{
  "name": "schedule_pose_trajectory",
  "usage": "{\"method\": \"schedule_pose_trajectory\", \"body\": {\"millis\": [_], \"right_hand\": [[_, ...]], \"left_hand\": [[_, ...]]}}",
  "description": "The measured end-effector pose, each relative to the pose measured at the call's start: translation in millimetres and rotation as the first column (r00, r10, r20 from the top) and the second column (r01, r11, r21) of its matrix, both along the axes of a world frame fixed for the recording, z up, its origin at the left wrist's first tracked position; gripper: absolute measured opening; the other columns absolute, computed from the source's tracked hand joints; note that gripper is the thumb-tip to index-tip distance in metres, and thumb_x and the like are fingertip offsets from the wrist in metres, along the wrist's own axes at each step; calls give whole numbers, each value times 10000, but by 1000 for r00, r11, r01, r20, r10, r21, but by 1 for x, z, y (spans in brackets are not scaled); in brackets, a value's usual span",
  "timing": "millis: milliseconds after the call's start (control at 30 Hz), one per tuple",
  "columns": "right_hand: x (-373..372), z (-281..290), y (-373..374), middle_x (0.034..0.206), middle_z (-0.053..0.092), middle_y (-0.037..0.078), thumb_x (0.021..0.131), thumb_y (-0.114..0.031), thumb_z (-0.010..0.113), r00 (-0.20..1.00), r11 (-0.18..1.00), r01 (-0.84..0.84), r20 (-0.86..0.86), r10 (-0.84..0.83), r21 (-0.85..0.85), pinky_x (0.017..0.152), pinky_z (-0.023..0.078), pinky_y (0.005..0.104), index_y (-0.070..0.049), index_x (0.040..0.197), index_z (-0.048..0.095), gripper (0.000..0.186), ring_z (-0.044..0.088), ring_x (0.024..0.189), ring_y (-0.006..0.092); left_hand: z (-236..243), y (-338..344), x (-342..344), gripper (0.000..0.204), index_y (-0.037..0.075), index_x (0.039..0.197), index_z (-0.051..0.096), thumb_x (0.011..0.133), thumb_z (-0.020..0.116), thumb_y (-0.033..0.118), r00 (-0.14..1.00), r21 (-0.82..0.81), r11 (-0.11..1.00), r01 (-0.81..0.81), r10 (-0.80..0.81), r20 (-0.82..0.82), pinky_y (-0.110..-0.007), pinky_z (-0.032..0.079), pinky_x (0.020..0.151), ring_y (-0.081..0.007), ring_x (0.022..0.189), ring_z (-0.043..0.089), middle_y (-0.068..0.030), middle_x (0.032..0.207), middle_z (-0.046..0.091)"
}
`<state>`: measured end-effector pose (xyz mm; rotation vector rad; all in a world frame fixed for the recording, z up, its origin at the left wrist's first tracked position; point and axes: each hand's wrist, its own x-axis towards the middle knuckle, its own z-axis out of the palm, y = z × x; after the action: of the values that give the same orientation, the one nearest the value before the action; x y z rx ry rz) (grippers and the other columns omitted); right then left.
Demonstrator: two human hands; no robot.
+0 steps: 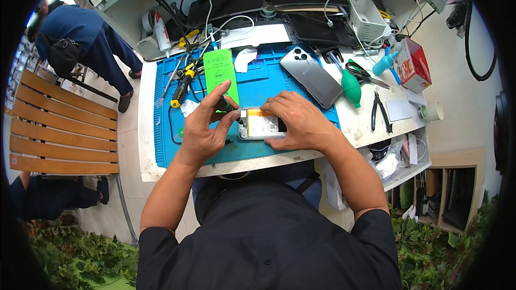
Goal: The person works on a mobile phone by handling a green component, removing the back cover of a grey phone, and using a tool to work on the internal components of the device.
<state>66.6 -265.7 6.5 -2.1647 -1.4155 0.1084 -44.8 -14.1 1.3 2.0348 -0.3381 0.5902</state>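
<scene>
Head view: your left hand point(207, 123) is closed on a small dark tool point(224, 105), pinched between thumb and fingers, w/ its tip down near the left end of the opened phone point(262, 124). Your right hand point(301, 121) lies over the right end of this phone, fingers curled on its top edge, so it grips the phone and presses it on the mat. The phone lies flat on the blue work mat point(166, 145), near the front edge of the table, just in front of your body; inside it you see a yellow and white part, prob. the battery.

Just behind your left hand lies a bright green flat package point(219, 70), and left of it a screwdriver w/ yellow and black handle point(181, 87) among black cables. Behind your right hand a grey phone point(310, 75) lies w/ back side up, camera lenses to the far end. On the white table right of the mat you have a green air blower point(351, 87), scissors w/ green handles point(363, 73), black pliers point(380, 111), a red box point(415, 65) and a small white cup point(432, 111).

At the left, a wooden bench point(59, 129) stands on the floor, and another person in blue clothes point(80, 37) is behind it, well apart from you.
</scene>
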Motion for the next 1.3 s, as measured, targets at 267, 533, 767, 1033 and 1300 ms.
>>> {"method": "schedule_pose_trajectory", "body": {"millis": [267, 533, 767, 1033, 1300], "right_hand": [[-3, -1, 1, 1155, 731, 122, 765, -292, 901, 999, 1000, -12, 32, 11, 27, 1033, 519, 452, -27, 1196, 724, 537, 644, 1154, 318], [-38, 0, 0, 1358, 649, 230, 805, -170, 849, 980, 998, 60, 190, -63, 24, 1134, 485, 501, 44, 1263, 666, 538, 617, 1262, 405], [-73, -16, 8, 1388, 622, 264, 870, -125, 722, 930, 998, 64, 363, -54, -15, 1266, 379, 568, 87, 1214, 687, 405, 551, 1408, 419], [-100, -27, -7, 1442, 624, 253, 917, -138, 698, 931, 995, 98, 352, -100, 24, 1282, 375, 572, 108, 1375, 663, 521, 536, 1446, 411], [-107, -22, -4, 1408, 635, 236, 896, -125, 696, 927, 994, 113, 361, -104, -5, 1225, 423, 539, 114, 1408, 640, 567, 576, 1344, 376]], "left_hand": [[16, 6, -1, 645, 105, 1499, 665, 908, 818, -102, 982, 78, 979, 187, -187, -5, -369, 685, 873, -250, 1013, 806, -140, 1184, 789], [28, 0, 7, 611, 75, 1425, 709, 864, 887, -88, 985, 160, 976, 149, -160, 61, -351, 653, 869, -237, 1016, 800, -142, 1193, 797], [28, -3, 4, 607, 120, 1436, 731, 881, 844, -98, 988, 124, 981, 149, -152, 20, -353, 643, 826, -228, 923, 778, -120, 1059, 784], [26, -9, 7, 527, 94, 1404, 720, 916, 847, -61, 982, 96, 978, 186, -183, -41, -345, 647, 847, -194, 970, 782, -111, 1093, 788], [27, -4, 6, 544, 86, 1447, 683, 942, 834, -47, 983, 92, 982, 167, -158, -97, -334, 651, 887, -194, 989, 801, -96, 1135, 808]]}}
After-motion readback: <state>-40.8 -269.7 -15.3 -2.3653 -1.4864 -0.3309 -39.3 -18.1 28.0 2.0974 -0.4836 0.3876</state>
